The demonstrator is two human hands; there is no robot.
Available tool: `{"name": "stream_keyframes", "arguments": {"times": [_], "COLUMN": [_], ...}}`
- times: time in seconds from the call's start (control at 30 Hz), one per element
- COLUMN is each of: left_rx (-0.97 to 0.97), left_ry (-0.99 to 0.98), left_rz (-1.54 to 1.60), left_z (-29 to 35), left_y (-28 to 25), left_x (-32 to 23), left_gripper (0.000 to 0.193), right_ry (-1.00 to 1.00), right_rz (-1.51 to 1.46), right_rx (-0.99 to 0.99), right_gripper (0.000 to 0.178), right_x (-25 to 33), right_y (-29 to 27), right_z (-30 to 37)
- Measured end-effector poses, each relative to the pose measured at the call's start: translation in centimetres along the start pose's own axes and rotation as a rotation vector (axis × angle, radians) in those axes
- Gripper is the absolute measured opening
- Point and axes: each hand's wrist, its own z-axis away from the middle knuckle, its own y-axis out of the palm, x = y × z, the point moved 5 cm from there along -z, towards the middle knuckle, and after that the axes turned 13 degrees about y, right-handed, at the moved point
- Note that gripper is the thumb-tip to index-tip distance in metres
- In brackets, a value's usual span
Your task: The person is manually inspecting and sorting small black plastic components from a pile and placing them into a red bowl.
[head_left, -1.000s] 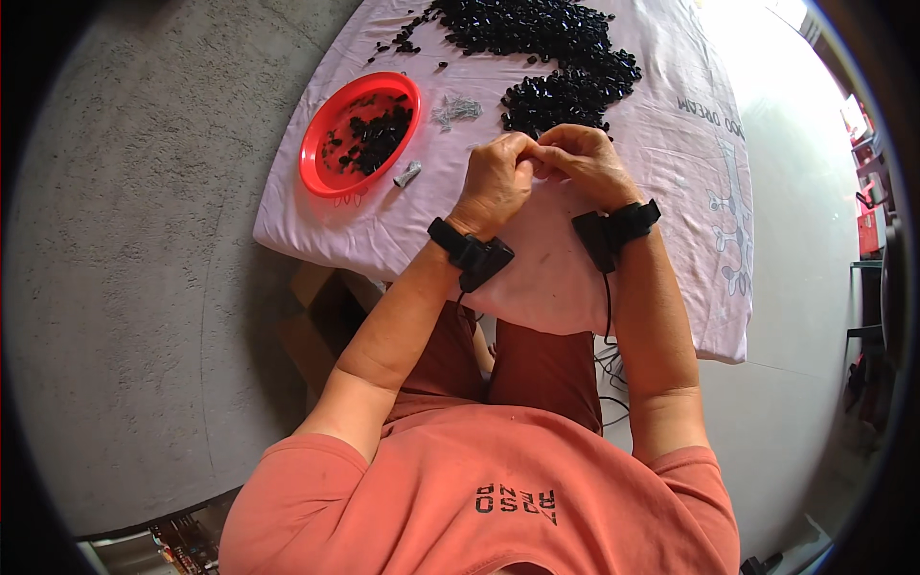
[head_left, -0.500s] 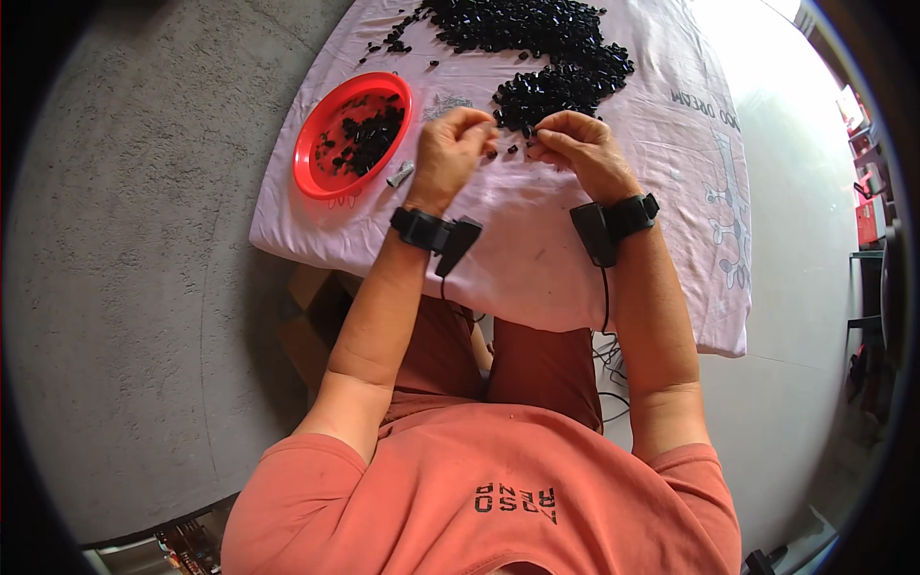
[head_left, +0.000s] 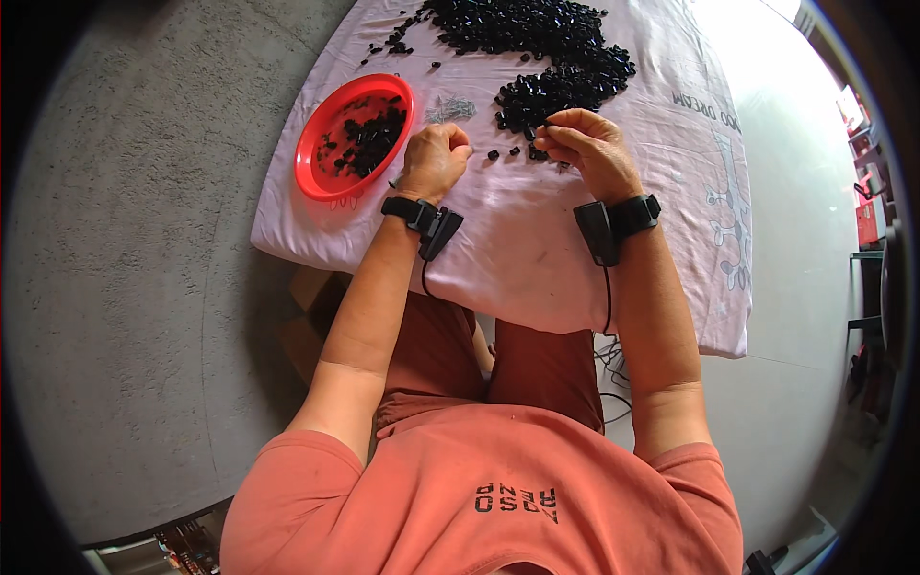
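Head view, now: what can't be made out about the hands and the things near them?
All in the head view:
- Left hand: whether it holds anything; its curled shape hides the palm.
- Right hand: what, if anything, it pinches; too small and dark to tell.
- Pile of black pieces: its far end; cut off by the top edge.
- Silvery bundle: what it consists of; too small.

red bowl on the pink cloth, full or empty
Partly filled: in the red bowl, small black pieces cover part of the bottom, with bare red showing around them.
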Motion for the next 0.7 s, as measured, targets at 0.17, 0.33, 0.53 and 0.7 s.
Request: {"name": "stream_keyframes", "arguments": {"times": [0.17, 0.33, 0.53, 0.7], "left_rx": [-0.040, -0.069, -0.182, -0.138], "left_ry": [0.032, -0.093, 0.057, -0.004], "left_rz": [-0.102, -0.087, 0.124, 0.440], "left_z": [-0.3, -0.5, -0.5, -1.3], "left_y": [0.9, 0.8, -0.7, -0.5], "left_x": [1.0, 1.5, -0.5, -4.7], "left_gripper": [0.009, 0.007, 0.008, 0.011], "right_ry": [0.016, 0.005, 0.002, 0.024], "right_rz": [0.031, 0.026, 0.026, 0.072], "right_rx": [-0.018, -0.013, -0.001, 0.025], "right_gripper": [0.015, 0.014, 0.017, 0.020], "right_x": [0.3, 0.0, 0.0, -0.5], "right_y": [0.4, 0.1, 0.5, 0.1], "right_z": [0.2, 0.0, 0.1, -0.1]}}
